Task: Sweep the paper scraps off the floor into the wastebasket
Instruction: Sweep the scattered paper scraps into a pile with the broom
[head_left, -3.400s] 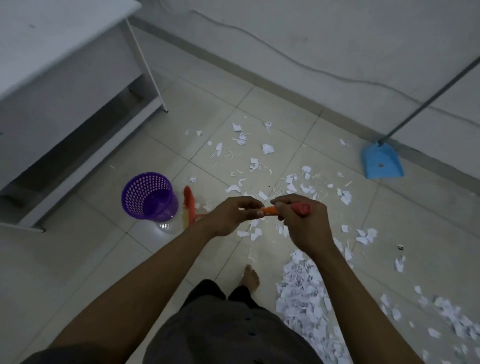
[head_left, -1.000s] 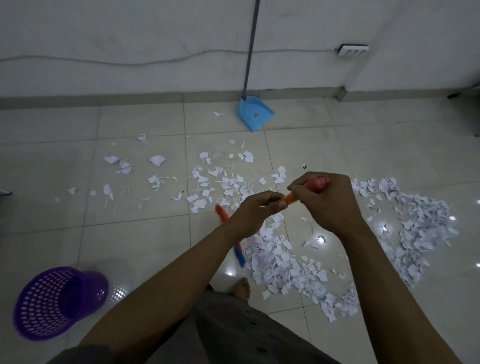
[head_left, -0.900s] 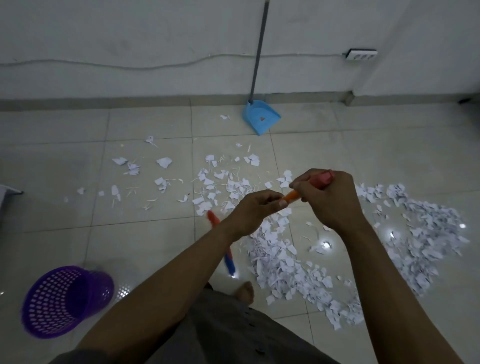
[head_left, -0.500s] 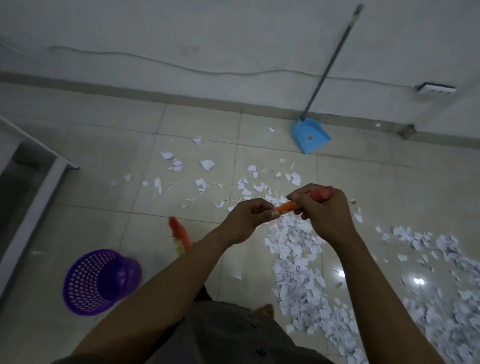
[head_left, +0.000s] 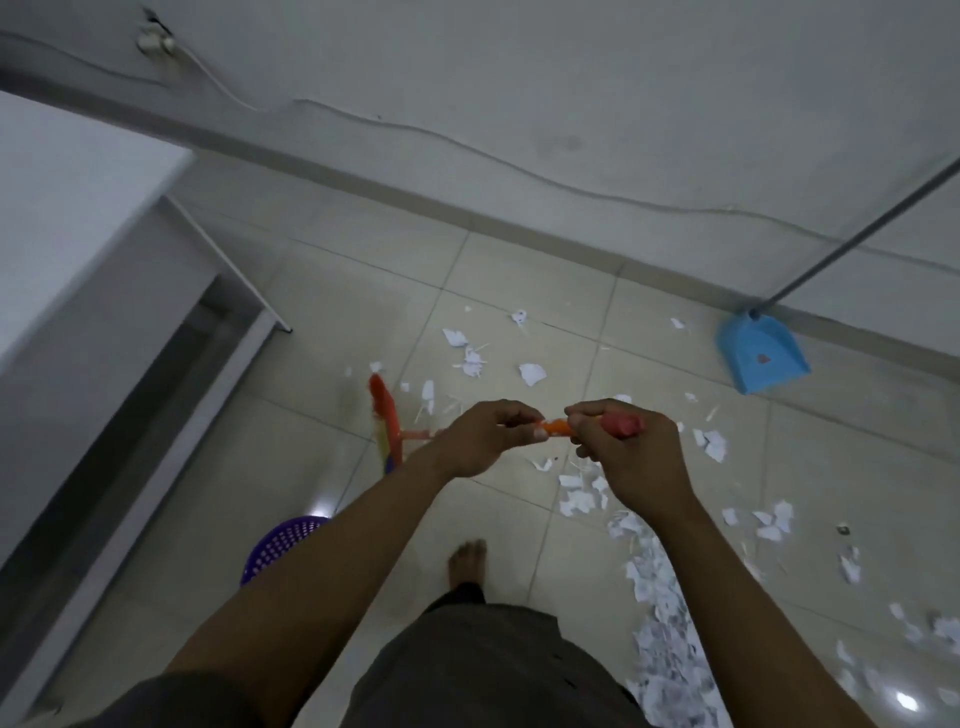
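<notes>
Both hands grip an orange broom handle (head_left: 557, 427) held level in front of me. My left hand (head_left: 480, 439) holds it lower down, my right hand (head_left: 626, 457) holds the red end grip. The broom's orange and multicoloured head (head_left: 385, 426) rests on the floor to the left, beyond my left hand. White paper scraps (head_left: 654, 582) lie scattered ahead and piled in a band at my right. A purple perforated wastebasket (head_left: 283, 545) stands at the lower left, mostly hidden behind my left forearm.
A blue dustpan (head_left: 761, 356) with a long grey handle leans on the wall at the right. A white desk (head_left: 78, 249) with a metal frame fills the left side. A cable runs along the wall. My bare foot (head_left: 467, 564) stands on the tiles.
The view has swung left, bringing the desk into sight. The broom head has moved further left and forward. The wastebasket now sits closer, under my left forearm. Both hands keep their grip.
</notes>
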